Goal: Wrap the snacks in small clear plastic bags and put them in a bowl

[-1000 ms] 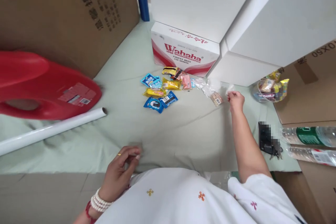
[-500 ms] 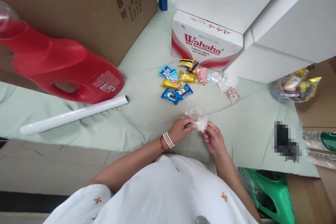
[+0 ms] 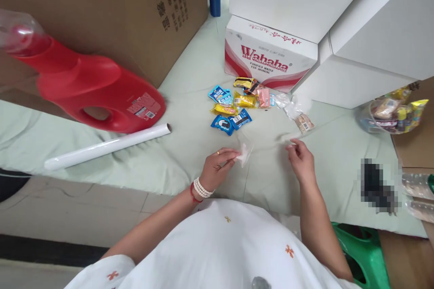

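Note:
My left hand (image 3: 217,167) pinches a small clear plastic bag (image 3: 244,151) just above the pale green cloth (image 3: 176,153). A short way to the right, my right hand (image 3: 300,158) has its fingers curled and pinched near a thin clear strip (image 3: 288,137) lying on the cloth; whether it grips that strip I cannot make out. Beyond both hands lies a heap of small snack packets (image 3: 233,108), blue, yellow and pink. A clear wrapper with a brown packet (image 3: 300,117) lies to the right of the heap.
A red detergent jug (image 3: 91,92) and a white rolled tube (image 3: 108,146) lie at the left. A Wahaha carton (image 3: 269,56), white boxes (image 3: 359,31) and a big cardboard box (image 3: 101,4) stand behind. A bag of snacks (image 3: 393,113) and water bottles (image 3: 418,189) are at the right, a green stool (image 3: 362,253) below.
My hands were together on the clear bag half a second ago. They have now drawn apart: the left keeps the bag, the right has moved right toward the thin strip.

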Demonstrator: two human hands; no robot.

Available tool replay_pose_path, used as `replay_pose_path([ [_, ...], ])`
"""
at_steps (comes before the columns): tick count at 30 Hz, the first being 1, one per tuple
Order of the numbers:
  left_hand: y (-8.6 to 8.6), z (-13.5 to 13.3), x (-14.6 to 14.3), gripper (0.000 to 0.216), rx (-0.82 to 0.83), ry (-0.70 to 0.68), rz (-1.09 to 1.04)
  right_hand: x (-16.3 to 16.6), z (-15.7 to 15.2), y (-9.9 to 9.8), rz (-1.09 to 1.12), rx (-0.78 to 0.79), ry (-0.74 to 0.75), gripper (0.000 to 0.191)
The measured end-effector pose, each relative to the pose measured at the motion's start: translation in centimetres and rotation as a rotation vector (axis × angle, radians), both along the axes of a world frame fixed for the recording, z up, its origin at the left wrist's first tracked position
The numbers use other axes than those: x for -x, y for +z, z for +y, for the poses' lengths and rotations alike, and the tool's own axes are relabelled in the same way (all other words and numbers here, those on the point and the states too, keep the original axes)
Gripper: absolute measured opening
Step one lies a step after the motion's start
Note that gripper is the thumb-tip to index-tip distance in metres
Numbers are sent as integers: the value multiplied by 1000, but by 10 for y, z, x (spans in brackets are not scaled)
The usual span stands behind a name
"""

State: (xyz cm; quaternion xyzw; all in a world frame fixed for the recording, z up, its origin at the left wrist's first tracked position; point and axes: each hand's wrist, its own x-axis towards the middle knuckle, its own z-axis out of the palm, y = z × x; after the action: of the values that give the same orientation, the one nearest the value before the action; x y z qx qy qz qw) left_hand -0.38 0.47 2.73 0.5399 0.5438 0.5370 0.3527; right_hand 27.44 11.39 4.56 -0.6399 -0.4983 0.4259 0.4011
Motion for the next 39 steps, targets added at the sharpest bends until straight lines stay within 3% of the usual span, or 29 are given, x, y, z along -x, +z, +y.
replay_pose_path([
  [2,-2,-1,-3,23,-84,-11,156,11,3,4,33,109,109,48],
  [4,-7,-1,-7,25,-157,-13,286,29,-5,8,209,243,262,56],
  [7,-14,0,-10,23,-237,8,430,59,-24,6,441,374,424,51],
  [10,-17,-2,-9,23,-212,51,452,75,-34,-1,517,360,314,41],
  [13,-15,-3,-6,30,-58,98,330,75,-35,-7,520,327,192,39],
  [17,-9,7,-11,37,151,154,154,73,-39,-6,417,245,236,34],
  [20,-6,15,-17,24,241,63,191,73,-42,-5,397,205,250,32],
  [22,-8,14,-18,12,264,-18,214,72,-41,-5,456,193,150,34],
  [26,-12,-6,-12,12,235,-113,229,65,-37,-6,562,244,1,39],
  [30,-3,-14,-13,20,213,-49,203,62,-41,-4,526,269,82,36],
  [35,15,12,-33,18,152,-47,186,70,-51,8,368,210,225,30],
  [39,11,27,-40,18,266,-80,-70,68,-50,15,279,143,195,30],
])
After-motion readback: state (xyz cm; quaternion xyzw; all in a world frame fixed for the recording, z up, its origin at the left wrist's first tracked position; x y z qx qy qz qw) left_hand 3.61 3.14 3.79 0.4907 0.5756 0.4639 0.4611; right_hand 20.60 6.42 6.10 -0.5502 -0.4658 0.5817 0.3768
